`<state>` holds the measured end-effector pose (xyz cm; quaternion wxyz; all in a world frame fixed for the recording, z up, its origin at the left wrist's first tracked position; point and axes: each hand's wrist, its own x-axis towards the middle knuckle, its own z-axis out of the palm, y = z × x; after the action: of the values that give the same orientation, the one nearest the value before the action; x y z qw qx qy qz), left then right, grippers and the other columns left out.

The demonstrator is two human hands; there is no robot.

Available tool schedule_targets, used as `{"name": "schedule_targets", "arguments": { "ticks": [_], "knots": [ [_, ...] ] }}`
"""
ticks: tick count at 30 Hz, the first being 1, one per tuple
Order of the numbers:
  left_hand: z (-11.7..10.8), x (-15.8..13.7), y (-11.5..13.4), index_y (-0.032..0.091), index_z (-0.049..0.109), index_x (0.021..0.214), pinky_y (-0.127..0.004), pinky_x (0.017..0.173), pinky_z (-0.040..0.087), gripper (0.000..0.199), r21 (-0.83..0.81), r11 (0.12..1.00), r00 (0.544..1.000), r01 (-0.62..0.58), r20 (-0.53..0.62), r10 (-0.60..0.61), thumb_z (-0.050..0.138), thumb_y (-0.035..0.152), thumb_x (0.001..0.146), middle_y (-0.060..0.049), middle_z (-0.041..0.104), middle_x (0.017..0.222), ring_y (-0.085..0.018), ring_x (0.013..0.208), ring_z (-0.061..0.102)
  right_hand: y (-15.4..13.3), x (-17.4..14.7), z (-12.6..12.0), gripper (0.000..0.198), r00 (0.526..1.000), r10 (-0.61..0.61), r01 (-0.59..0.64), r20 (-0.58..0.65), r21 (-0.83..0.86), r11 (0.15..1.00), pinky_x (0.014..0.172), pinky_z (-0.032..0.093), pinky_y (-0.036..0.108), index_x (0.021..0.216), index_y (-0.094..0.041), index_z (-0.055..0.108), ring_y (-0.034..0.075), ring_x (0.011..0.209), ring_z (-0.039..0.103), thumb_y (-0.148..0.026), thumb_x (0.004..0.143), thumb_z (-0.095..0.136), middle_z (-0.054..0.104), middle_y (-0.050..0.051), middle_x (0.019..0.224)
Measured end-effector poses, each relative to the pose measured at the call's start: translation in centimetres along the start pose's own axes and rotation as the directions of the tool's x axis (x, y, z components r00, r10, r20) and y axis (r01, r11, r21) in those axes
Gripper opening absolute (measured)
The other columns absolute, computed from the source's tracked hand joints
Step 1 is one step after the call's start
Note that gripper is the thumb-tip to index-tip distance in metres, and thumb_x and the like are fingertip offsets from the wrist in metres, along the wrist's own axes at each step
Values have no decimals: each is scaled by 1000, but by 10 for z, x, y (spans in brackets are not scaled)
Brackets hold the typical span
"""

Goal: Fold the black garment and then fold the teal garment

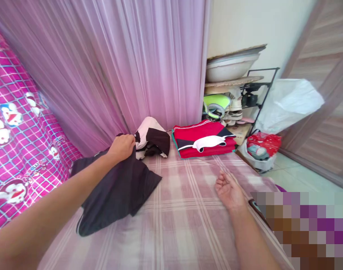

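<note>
My left hand [122, 147] is closed on the upper edge of a dark grey garment [112, 191], which hangs and spreads loosely over the bed's left side. What kind of garment it is, I cannot tell. Just beyond that hand lies a crumpled white and black piece of clothing [157, 138] against the curtain. My right hand [230, 190] rests palm up over the plaid sheet [185, 225], its fingers loosely curled and nothing seen in them. Farther back sits a folded stack of red shirts [194, 131] with a white collar on top.
A pink-purple curtain [149, 56] borders the back, and a pink cartoon-print cloth [27, 142] hangs at left. Past the bed's right edge stand a black rack [261, 103] with shoes and basins, a white bag [292, 101] and a red bag [264, 144]. The lower right corner is pixelated.
</note>
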<state>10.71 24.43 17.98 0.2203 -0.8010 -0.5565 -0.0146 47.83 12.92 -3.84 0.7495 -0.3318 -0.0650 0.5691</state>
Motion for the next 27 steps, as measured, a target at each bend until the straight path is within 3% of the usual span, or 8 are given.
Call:
{"name": "schedule_targets", "arguments": {
  "ticks": [6,9,11,14,17,21,23,27],
  "knots": [
    [-31,16,-4,21,59,89,-39,84,45,22,-130,990,988,58,-132,-75,38,29,89,-11,67,94,-28,96,62,1,4,-7,27,999,-29,31,39,-57,998,46,44,17,82,-23,70,7,55,54,-27,59,83,62,-5,64],
    [-49,23,2,21,56,91,-37,85,45,20,-259,966,956,24,-278,-98,38,30,90,-9,66,96,-25,97,60,3,8,-13,26,998,-39,43,53,-87,995,47,45,18,83,-24,70,8,56,54,-29,61,82,63,-5,66],
    [-49,26,9,21,55,94,-36,83,45,21,-330,943,943,31,-304,-138,36,31,91,-8,65,97,-23,95,60,3,10,-14,26,998,-37,42,54,-96,995,47,45,19,83,-24,69,8,56,54,-30,62,82,63,-5,67],
    [-26,21,23,21,55,94,-34,78,46,21,-378,921,989,100,-65,-134,37,32,91,-7,66,92,-22,87,61,3,9,-13,26,998,-32,38,56,-103,994,47,45,19,83,-24,69,8,56,54,-30,62,83,63,-5,67],
    [8,5,41,22,57,98,-32,76,46,22,-417,898,981,137,184,-64,43,38,91,-6,69,93,-22,87,64,2,6,-10,26,999,-17,21,47,-87,996,47,44,18,83,-24,69,8,55,53,-27,61,83,63,-5,66],
    [30,-31,79,22,59,96,-33,77,47,35,-385,918,971,98,240,-3,43,53,91,-9,71,102,-25,95,66,1,4,-6,26,999,-8,10,34,-76,997,46,44,18,83,-23,70,8,55,54,-25,60,83,62,-4,65],
    [26,-50,102,23,60,91,-33,75,47,37,-365,930,964,54,261,47,37,51,94,-10,72,96,-25,92,67,1,3,-6,26,1000,-3,5,22,-77,997,45,44,18,82,-23,70,8,55,53,-25,60,83,62,-4,65],
    [2,-60,131,24,64,91,-32,70,48,39,-429,884,911,-185,264,318,40,55,93,-8,72,87,-24,83,69,2,3,-5,25,1000,9,-8,8,-78,997,45,45,17,80,-23,71,8,54,53,-25,58,83,62,-5,64]
  ]
}}
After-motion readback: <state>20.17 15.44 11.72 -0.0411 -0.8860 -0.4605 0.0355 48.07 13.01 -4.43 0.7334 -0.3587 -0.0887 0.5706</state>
